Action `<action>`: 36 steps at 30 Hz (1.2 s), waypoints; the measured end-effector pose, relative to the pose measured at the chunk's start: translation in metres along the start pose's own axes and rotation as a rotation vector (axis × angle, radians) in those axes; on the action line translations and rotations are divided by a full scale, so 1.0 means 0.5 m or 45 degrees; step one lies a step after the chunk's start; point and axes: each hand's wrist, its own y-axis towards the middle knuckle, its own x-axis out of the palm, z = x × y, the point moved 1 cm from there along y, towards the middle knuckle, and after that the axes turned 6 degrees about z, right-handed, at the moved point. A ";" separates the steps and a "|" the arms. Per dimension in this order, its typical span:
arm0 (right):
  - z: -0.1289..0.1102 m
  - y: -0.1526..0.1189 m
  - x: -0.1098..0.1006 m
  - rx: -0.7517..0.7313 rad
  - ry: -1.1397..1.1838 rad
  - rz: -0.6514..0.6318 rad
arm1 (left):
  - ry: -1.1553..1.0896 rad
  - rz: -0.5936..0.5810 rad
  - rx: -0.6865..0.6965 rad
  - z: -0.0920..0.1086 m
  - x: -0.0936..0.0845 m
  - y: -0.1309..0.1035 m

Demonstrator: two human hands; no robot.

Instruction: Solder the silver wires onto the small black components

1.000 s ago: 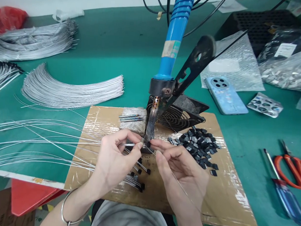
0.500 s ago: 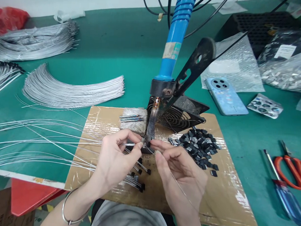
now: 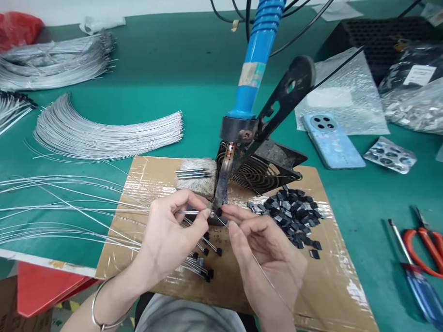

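Thumb and fingers of my left hand (image 3: 170, 234) are closed on thin grey wires (image 3: 132, 210) that run off to the left. At their end a small black connector (image 3: 218, 212) shows just below the tip of a blue-handled soldering iron (image 3: 252, 65), which is clamped pointing down. Pinched in my right hand (image 3: 271, 259) is a thin strand of solder wire (image 3: 264, 275), its end by the tip. Whether tip and connector touch, I cannot tell. Several wires with black connector ends (image 3: 205, 273) lie under my left hand.
A pile of black connectors (image 3: 296, 212) lies right of the fan (image 3: 268, 172) on the cardboard (image 3: 333, 296). Bundled grey wires (image 3: 106, 133) are at left. A phone (image 3: 333, 141), screwdriver (image 3: 421, 284) and red-handled pliers (image 3: 427, 248) lie at right.
My right hand has shifted very slightly to the right. The black connector beneath the iron's tip shows more plainly. My left hand stays in place.
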 end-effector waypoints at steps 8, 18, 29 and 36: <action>-0.003 0.000 0.001 0.006 -0.022 0.020 | 0.032 -0.013 0.002 -0.002 0.003 0.003; -0.001 -0.001 0.004 0.009 -0.006 0.031 | -0.001 -0.016 0.003 -0.001 0.000 -0.002; -0.006 -0.002 -0.003 -0.032 -0.029 0.005 | -0.003 -0.006 0.003 -0.001 0.000 -0.004; -0.002 -0.001 0.001 0.023 -0.028 0.020 | 0.008 -0.026 -0.008 -0.006 0.001 0.000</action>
